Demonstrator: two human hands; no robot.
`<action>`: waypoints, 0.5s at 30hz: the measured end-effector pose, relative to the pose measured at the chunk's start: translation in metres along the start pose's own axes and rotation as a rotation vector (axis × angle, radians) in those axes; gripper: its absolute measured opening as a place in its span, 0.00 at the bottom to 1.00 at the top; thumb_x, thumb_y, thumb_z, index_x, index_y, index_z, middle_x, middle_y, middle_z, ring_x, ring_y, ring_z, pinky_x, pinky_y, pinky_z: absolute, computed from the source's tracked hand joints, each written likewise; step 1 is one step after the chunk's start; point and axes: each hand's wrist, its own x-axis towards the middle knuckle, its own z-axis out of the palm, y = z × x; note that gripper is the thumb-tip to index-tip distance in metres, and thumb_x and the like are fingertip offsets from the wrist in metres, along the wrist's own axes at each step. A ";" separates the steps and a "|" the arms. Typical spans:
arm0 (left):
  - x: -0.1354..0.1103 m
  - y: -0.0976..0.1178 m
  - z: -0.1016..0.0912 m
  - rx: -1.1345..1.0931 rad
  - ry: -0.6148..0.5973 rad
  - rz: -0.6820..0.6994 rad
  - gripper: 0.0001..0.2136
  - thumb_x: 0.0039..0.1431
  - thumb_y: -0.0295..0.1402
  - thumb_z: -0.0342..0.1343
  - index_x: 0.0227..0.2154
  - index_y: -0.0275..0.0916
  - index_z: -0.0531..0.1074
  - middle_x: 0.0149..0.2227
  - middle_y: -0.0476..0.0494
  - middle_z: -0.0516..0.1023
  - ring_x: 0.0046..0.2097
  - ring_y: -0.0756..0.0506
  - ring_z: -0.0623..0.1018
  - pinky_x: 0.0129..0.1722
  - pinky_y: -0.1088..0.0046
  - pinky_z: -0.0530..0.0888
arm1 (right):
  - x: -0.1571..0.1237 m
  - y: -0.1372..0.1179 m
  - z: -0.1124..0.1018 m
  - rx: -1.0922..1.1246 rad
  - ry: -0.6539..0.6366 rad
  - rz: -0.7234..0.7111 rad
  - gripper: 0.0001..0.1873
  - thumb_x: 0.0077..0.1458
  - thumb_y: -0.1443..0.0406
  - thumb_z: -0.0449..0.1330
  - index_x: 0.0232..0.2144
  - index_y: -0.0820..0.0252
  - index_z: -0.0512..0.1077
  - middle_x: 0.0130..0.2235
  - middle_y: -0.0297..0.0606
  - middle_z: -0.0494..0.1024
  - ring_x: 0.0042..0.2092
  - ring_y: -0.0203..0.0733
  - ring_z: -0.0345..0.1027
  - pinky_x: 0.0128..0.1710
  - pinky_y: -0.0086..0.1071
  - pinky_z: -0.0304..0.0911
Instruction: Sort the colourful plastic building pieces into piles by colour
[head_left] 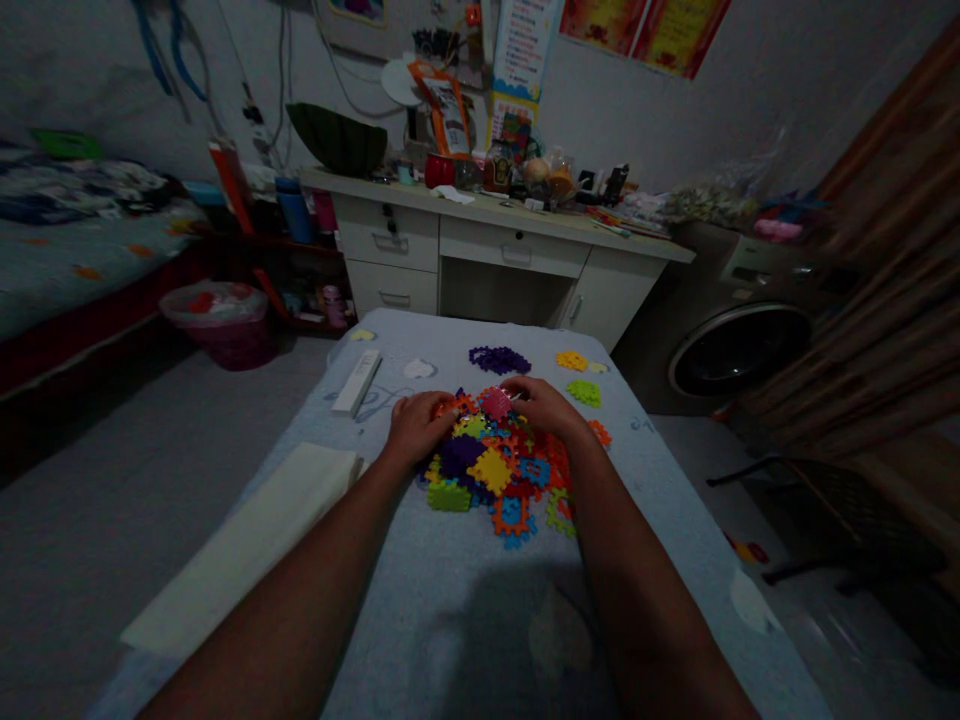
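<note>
A heap of colourful interlocking plastic puzzle pieces (pixel 502 470) lies in the middle of a table covered with a light blue cloth (pixel 465 600). My left hand (pixel 416 425) rests on the heap's far left edge with its fingers curled onto the pieces. My right hand (pixel 544 405) rests on the far right edge, fingers curled near a pink piece (pixel 496 402) at the top of the heap. What the fingers hold, if anything, is hidden. Beyond the heap lie a purple cluster (pixel 499 360), a yellow piece (pixel 571 361) and a green piece (pixel 584 393).
A white remote-like bar (pixel 358 382) and a white folded cloth (pixel 247 545) lie on the table's left side. A cluttered desk (pixel 495 240), a washing machine (pixel 739 340), a pink bin (pixel 221 322) and a bed (pixel 67 260) stand around. A dark chair (pixel 832 510) is at right.
</note>
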 end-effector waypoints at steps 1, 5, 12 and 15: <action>0.000 0.000 0.000 -0.001 0.000 -0.002 0.16 0.60 0.45 0.50 0.45 0.45 0.75 0.49 0.44 0.80 0.54 0.38 0.74 0.59 0.52 0.59 | -0.001 0.000 0.000 -0.022 -0.031 0.020 0.22 0.45 0.76 0.56 0.43 0.60 0.75 0.40 0.37 0.79 0.38 0.38 0.69 0.40 0.30 0.64; -0.001 0.002 -0.001 0.008 -0.003 -0.008 0.16 0.60 0.45 0.50 0.45 0.45 0.75 0.49 0.45 0.80 0.54 0.38 0.74 0.60 0.51 0.59 | -0.006 0.000 -0.001 -0.047 -0.145 0.048 0.30 0.42 0.79 0.52 0.48 0.60 0.74 0.36 0.35 0.78 0.32 0.36 0.67 0.32 0.28 0.61; -0.001 0.004 -0.002 0.010 0.003 -0.007 0.16 0.60 0.45 0.50 0.44 0.46 0.76 0.48 0.45 0.80 0.53 0.39 0.74 0.59 0.53 0.60 | -0.007 -0.005 -0.004 -0.059 -0.145 -0.052 0.28 0.46 0.77 0.54 0.50 0.61 0.72 0.29 0.29 0.69 0.29 0.33 0.60 0.30 0.27 0.54; -0.001 0.003 -0.003 0.004 -0.003 -0.007 0.16 0.60 0.45 0.49 0.44 0.46 0.75 0.47 0.46 0.80 0.53 0.39 0.75 0.58 0.54 0.60 | -0.008 -0.012 -0.004 -0.066 -0.103 -0.094 0.25 0.48 0.76 0.53 0.49 0.61 0.73 0.28 0.29 0.68 0.30 0.33 0.59 0.32 0.27 0.54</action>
